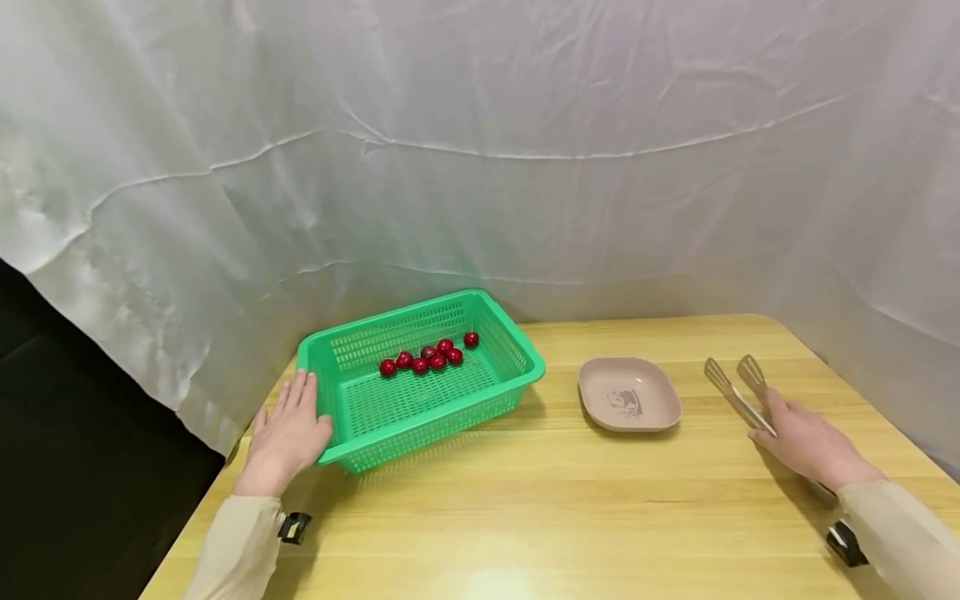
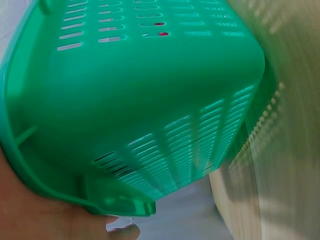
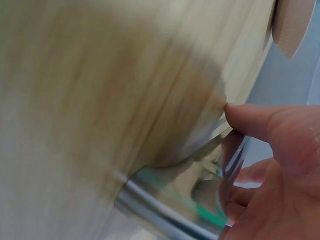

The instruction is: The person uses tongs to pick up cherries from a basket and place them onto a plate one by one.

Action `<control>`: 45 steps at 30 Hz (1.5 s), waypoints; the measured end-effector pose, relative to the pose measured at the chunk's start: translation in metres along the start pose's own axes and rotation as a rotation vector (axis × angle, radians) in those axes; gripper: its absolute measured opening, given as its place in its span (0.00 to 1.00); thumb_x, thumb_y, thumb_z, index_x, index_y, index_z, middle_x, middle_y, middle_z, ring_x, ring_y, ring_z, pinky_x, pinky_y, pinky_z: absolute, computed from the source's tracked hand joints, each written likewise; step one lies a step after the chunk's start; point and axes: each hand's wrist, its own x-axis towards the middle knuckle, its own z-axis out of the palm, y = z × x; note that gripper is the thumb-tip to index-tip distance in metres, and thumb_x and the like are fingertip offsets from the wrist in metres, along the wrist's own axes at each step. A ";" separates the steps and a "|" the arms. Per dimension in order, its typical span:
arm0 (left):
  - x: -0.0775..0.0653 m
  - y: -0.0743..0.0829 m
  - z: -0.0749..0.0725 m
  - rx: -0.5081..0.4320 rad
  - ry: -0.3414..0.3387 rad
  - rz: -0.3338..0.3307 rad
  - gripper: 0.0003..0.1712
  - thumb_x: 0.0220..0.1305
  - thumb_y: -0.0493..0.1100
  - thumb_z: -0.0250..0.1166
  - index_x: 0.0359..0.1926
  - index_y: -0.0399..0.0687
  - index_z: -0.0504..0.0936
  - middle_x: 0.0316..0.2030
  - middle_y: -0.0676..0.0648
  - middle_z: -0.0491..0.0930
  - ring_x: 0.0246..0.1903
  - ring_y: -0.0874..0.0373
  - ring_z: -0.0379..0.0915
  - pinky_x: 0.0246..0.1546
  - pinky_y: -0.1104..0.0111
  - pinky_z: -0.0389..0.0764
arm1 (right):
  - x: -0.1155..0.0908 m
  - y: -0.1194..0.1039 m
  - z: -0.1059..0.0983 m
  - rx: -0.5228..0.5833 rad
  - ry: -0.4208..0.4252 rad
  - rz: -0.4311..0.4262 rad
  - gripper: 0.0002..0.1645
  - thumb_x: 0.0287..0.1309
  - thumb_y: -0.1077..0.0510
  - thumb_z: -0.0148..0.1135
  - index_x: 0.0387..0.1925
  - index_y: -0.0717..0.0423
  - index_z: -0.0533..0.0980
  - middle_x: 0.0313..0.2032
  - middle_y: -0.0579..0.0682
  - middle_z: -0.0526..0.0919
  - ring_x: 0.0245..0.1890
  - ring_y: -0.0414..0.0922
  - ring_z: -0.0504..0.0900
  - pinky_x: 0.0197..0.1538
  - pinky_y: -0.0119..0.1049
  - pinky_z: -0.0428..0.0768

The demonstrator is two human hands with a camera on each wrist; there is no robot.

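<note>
A green plastic basket (image 1: 420,425) with slotted walls stands on the left of the table, seen close from outside in the left wrist view. Several dark red cherries (image 1: 438,362) lie in it, mostly in a cluster. My left hand (image 1: 288,429) rests against the basket's left rim, fingers looking fairly straight in the head view. On the right, my right hand (image 1: 813,442) holds metal tongs (image 1: 742,406) between thumb and fingers, their slotted ends spread apart and pointing away. The shiny bend of the tongs (image 3: 175,195) shows below the thumb in the right wrist view.
A beige, rounded-square dish (image 1: 630,396) with a panda print sits between the basket and the tongs. Pale cloth (image 1: 525,167) hangs behind the wooden table (image 1: 510,508). A black area (image 1: 82,433) lies beyond the table's left edge.
</note>
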 end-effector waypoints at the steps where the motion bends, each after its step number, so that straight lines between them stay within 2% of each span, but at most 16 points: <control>1: 0.000 0.000 0.000 -0.004 0.000 -0.001 0.39 0.73 0.45 0.41 0.76 0.32 0.39 0.75 0.32 0.32 0.73 0.32 0.26 0.63 0.31 0.31 | 0.001 0.001 0.000 0.006 -0.004 0.003 0.36 0.62 0.54 0.63 0.57 0.74 0.57 0.41 0.77 0.74 0.37 0.72 0.78 0.34 0.63 0.76; 6: 0.001 -0.001 0.002 -0.004 0.014 0.006 0.39 0.73 0.45 0.41 0.76 0.32 0.39 0.76 0.32 0.33 0.73 0.32 0.27 0.63 0.31 0.32 | 0.003 0.000 0.001 0.021 -0.020 0.016 0.29 0.65 0.57 0.57 0.54 0.73 0.57 0.34 0.73 0.72 0.30 0.64 0.77 0.29 0.58 0.75; 12: 0.002 -0.003 0.003 -0.014 0.022 0.004 0.39 0.73 0.45 0.41 0.76 0.33 0.39 0.76 0.32 0.32 0.72 0.31 0.28 0.63 0.31 0.32 | 0.009 -0.009 -0.003 -0.033 0.015 -0.024 0.30 0.67 0.60 0.50 0.62 0.75 0.54 0.35 0.73 0.69 0.29 0.61 0.76 0.23 0.57 0.75; 16: 0.002 -0.003 0.003 -0.025 0.023 0.000 0.38 0.73 0.45 0.41 0.76 0.33 0.39 0.76 0.32 0.33 0.72 0.31 0.28 0.63 0.31 0.32 | 0.015 -0.021 -0.010 -0.057 0.038 -0.035 0.30 0.72 0.57 0.47 0.66 0.69 0.53 0.35 0.68 0.71 0.28 0.57 0.74 0.19 0.51 0.73; 21: 0.000 -0.003 0.001 -0.033 0.025 0.002 0.38 0.73 0.45 0.41 0.76 0.32 0.40 0.76 0.32 0.33 0.72 0.31 0.28 0.63 0.30 0.33 | 0.025 -0.044 -0.020 -0.094 0.055 -0.072 0.31 0.74 0.53 0.46 0.69 0.66 0.54 0.35 0.60 0.72 0.27 0.50 0.72 0.16 0.41 0.68; 25: 0.000 -0.002 0.001 -0.029 0.026 0.004 0.38 0.74 0.45 0.41 0.76 0.32 0.40 0.76 0.32 0.33 0.72 0.31 0.28 0.62 0.30 0.33 | 0.033 -0.062 -0.026 -0.121 0.076 -0.123 0.33 0.75 0.53 0.45 0.71 0.69 0.54 0.39 0.61 0.73 0.27 0.49 0.73 0.16 0.39 0.67; 29: 0.001 -0.002 0.002 -0.015 0.026 0.001 0.38 0.73 0.44 0.40 0.76 0.32 0.40 0.75 0.32 0.33 0.72 0.30 0.29 0.62 0.30 0.34 | 0.040 -0.078 -0.029 -0.122 0.125 -0.169 0.31 0.75 0.54 0.47 0.71 0.65 0.57 0.40 0.61 0.73 0.27 0.49 0.74 0.15 0.38 0.66; 35: 0.001 -0.003 0.002 -0.011 0.026 0.005 0.38 0.74 0.45 0.41 0.76 0.32 0.40 0.75 0.32 0.33 0.72 0.30 0.28 0.63 0.30 0.33 | 0.054 -0.101 -0.035 -0.120 0.173 -0.233 0.32 0.71 0.57 0.53 0.71 0.63 0.58 0.45 0.61 0.74 0.35 0.52 0.76 0.15 0.36 0.67; 39: 0.001 -0.004 0.003 0.004 0.027 0.005 0.38 0.73 0.45 0.41 0.76 0.32 0.40 0.75 0.32 0.34 0.72 0.30 0.29 0.63 0.30 0.34 | 0.064 -0.117 -0.038 -0.144 0.236 -0.297 0.35 0.67 0.59 0.58 0.71 0.62 0.59 0.47 0.62 0.76 0.39 0.57 0.78 0.17 0.43 0.72; 42: 0.001 -0.004 0.005 0.018 0.028 0.004 0.38 0.73 0.45 0.41 0.76 0.31 0.41 0.75 0.31 0.35 0.72 0.30 0.30 0.63 0.30 0.35 | 0.070 -0.128 -0.041 -0.147 0.257 -0.331 0.37 0.67 0.59 0.58 0.72 0.64 0.58 0.51 0.65 0.75 0.45 0.61 0.78 0.25 0.52 0.78; 45: 0.002 -0.003 0.006 0.024 0.034 0.003 0.38 0.72 0.44 0.41 0.76 0.31 0.41 0.75 0.31 0.35 0.72 0.30 0.30 0.63 0.30 0.36 | 0.076 -0.139 -0.045 -0.147 0.251 -0.345 0.37 0.69 0.58 0.57 0.73 0.65 0.57 0.54 0.66 0.73 0.46 0.62 0.77 0.31 0.56 0.80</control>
